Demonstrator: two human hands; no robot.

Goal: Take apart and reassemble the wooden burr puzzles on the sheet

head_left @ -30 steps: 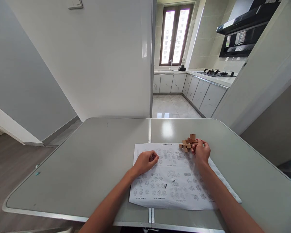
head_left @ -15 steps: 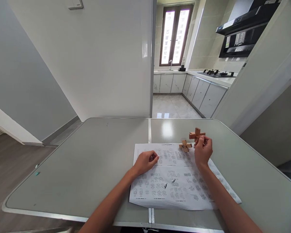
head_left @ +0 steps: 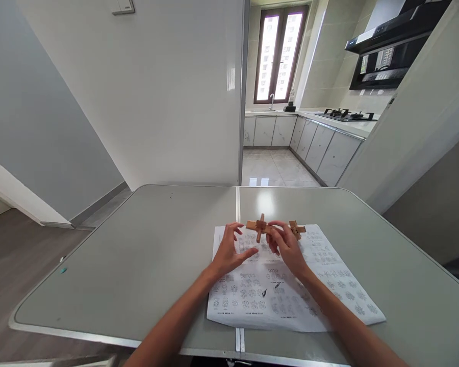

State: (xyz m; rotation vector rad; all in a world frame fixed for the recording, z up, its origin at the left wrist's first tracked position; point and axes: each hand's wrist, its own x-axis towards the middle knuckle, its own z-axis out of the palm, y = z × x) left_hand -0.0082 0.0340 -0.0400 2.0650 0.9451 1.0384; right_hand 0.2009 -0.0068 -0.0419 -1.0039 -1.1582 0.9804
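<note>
A wooden burr puzzle [head_left: 260, 225], cross-shaped and made of interlocked sticks, is pinched in my right hand [head_left: 286, 245] above the far part of a printed sheet [head_left: 248, 321]. To its left is my left hand [head_left: 232, 250], with thumb and fingers spread apart and nothing between them. A small gap separates those fingers from the puzzle. Another wooden burr puzzle [head_left: 298, 229] rests near the sheet's far edge, partly hidden behind my right hand. Rows of small diagrams and two dark pen marks cover the paper.
The sheet lies on a grey folding table [head_left: 137, 265] with a metal rim and a centre seam. A small green bit [head_left: 63, 270] is near the left edge. Beyond the table are a white wall [head_left: 176, 102] and a kitchen with a gas stove [head_left: 346, 115].
My right hand has carried its wooden puzzle leftward, from above the far right of the sheet toward my left hand. My left hand has opened its fingers. The other puzzle stayed on the paper.
</note>
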